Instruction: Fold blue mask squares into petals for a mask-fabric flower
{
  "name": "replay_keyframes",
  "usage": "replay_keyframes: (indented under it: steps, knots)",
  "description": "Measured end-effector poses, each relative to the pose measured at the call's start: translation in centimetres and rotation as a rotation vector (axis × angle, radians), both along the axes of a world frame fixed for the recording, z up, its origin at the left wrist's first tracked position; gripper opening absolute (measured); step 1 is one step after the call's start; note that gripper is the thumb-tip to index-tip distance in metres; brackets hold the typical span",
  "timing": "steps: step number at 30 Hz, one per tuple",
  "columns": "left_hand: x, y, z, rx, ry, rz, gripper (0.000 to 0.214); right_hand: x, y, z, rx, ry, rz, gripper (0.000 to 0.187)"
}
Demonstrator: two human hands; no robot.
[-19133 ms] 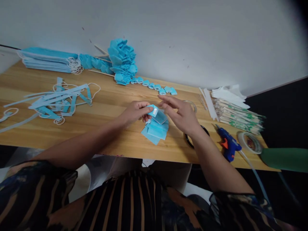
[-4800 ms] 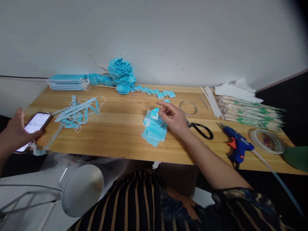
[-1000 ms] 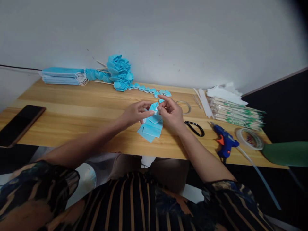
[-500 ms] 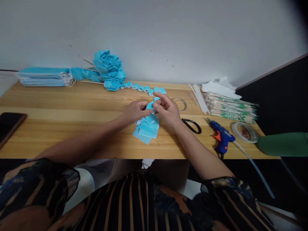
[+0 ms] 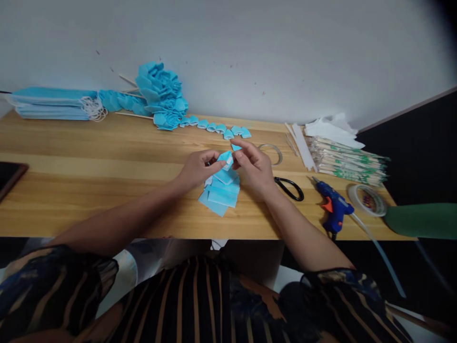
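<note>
My left hand (image 5: pixel 200 166) pinches a small folded piece of blue mask fabric (image 5: pixel 224 156) between thumb and fingers, and a whitish patch shows on its face. Close to the piece's right edge is my right hand (image 5: pixel 255 166), index finger stretched out and the other fingers curled toward the thumb. Whatever those fingertips hold, if anything, is too small to make out. Below the hands lie several flat cut blue fabric pieces (image 5: pixel 223 194), overlapping. Another blue piece (image 5: pixel 236 147) peeks out behind my right fingers. A row of folded blue petals (image 5: pixel 211 127) runs along the back.
Blue fabric flowers (image 5: pixel 160 95) on sticks lie at the back beside stacked face masks (image 5: pixel 53 102). Rightward are black-handled scissors (image 5: pixel 290 189), a tape ring (image 5: pixel 272 155), a blue glue gun (image 5: pixel 333 205), a tape roll (image 5: pixel 367 200) and wrapped sticks (image 5: pixel 348 162). A phone (image 5: pixel 10 178) lies left.
My right fingertips have drawn back slightly to the right from the folded piece, baring more of its face. My left hand keeps its pinch. The view has shifted a little.
</note>
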State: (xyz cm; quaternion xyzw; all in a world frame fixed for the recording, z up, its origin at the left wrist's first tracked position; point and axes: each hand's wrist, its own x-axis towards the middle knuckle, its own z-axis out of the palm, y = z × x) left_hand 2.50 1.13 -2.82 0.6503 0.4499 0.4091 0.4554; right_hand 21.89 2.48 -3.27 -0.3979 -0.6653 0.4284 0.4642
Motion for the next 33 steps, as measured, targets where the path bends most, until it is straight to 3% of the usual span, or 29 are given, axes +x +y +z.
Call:
replay_keyframes:
  steps: [6, 10, 20, 23, 27, 30, 33]
  knots:
    - [-0.1, 0.1, -0.2, -0.033, -0.069, 0.062, 0.026, -0.3, -0.3, 0.4, -0.093, -0.024, 0.083, 0.056]
    - [0.1, 0.0, 0.0, -0.065, -0.074, 0.073, 0.028, -0.5, -0.2, 0.2, -0.119, -0.047, 0.053, 0.056]
    - [-0.2, 0.1, 0.0, -0.048, -0.069, 0.094, 0.03, -1.3, 0.2, 1.0, -0.28, 0.072, 0.031, 0.026]
    - [-0.4, 0.5, -0.1, 0.058, -0.068, 0.192, 0.027, -1.5, 0.7, 2.0, -0.296, 0.026, 0.064, 0.027]
    - [-1.0, 0.8, 0.5, 0.373, 0.027, 0.359, 0.018, -2.2, 1.5, 2.8, -0.276, -0.031, 0.046, 0.026]
    - [-1.4, 0.9, 0.8, 0.516, 0.225, 0.274, 0.01, -2.8, 1.6, 2.5, -0.246, -0.051, 0.013, 0.024]
    - [-1.6, 1.1, 0.5, 0.533, 0.375, 0.224, 0.007, -3.2, 1.2, 1.5, -0.233, -0.07, -0.027, 0.024]
